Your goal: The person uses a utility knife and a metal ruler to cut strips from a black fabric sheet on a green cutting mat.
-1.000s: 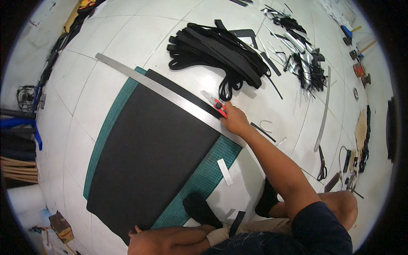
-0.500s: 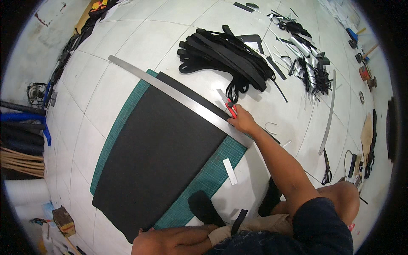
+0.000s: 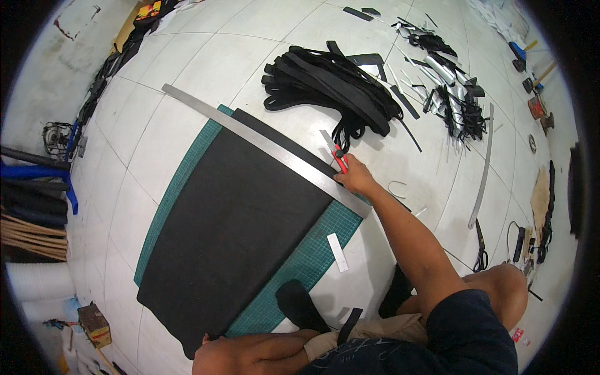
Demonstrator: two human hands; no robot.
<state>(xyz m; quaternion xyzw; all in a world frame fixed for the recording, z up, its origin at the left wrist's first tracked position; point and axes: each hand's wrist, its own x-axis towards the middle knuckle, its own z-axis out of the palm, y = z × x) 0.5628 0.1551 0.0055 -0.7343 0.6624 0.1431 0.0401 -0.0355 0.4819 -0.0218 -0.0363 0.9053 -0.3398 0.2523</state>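
Note:
In my right hand [image 3: 357, 175] is a red utility knife [image 3: 340, 161], its blade pointing away to the upper left. The fingers are closed round the handle, beside the near right end of a long steel ruler [image 3: 275, 152]. The ruler lies slantwise across a large black sheet [image 3: 231, 219], leaving a narrow strip of the sheet beyond it. Beneath the sheet a green cutting mat [image 3: 306, 253] shows along two sides. Only a bit of my left hand [image 3: 209, 338] peeks out by the sheet's near edge; my knee hides the rest.
Beyond the ruler lies a bundle of black strips [image 3: 331, 87], with a heap of offcuts [image 3: 459, 106] to its right. A small white strip [image 3: 337, 252] rests across the mat's edge. At the right are another metal ruler [image 3: 484, 169] and black-handled scissors [image 3: 480, 250].
The view has shifted very slightly. My right hand with the utility knife, the ruler and the sheet look unmoved.

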